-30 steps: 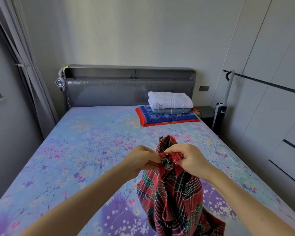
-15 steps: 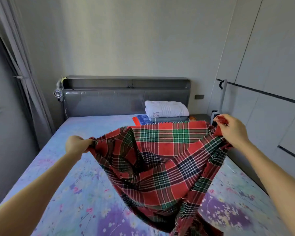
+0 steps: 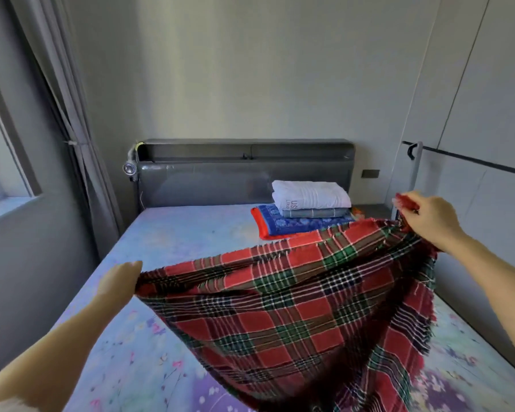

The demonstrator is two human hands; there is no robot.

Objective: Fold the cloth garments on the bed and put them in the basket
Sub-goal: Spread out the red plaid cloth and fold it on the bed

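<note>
I look down a small grey-walled bedroom onto a bed (image 3: 191, 230) covered by a pale blue floral sheet, with a dark grey headboard (image 3: 244, 173) at the far end. I see no basket in this view.

Stretched in the air across the near half of the bed is a red, green and black plaid cloth (image 3: 295, 307), frayed along its edges, its lower part sagging toward the sheet. My left hand (image 3: 121, 282) holds the cloth's left corner low, near the mattress; the grip there is curled round the edge, fingers hidden under the fabric. My right hand (image 3: 428, 221) is raised higher at the right, its grip pinching the opposite corner, a red fringe poking out above the fingers.

Beyond the cloth, by the headboard on the right, sits a stack of 3 folded items: a white folded cloth (image 3: 309, 197) on top, a grey one (image 3: 312, 213) beneath, and a blue, red-edged one (image 3: 283, 226) at the bottom. The plaid's raised edge covers the stack's near corner.

A grey curtain (image 3: 72, 114) hangs at the left beside a window; pale wardrobe doors (image 3: 473, 114) line the right.
</note>
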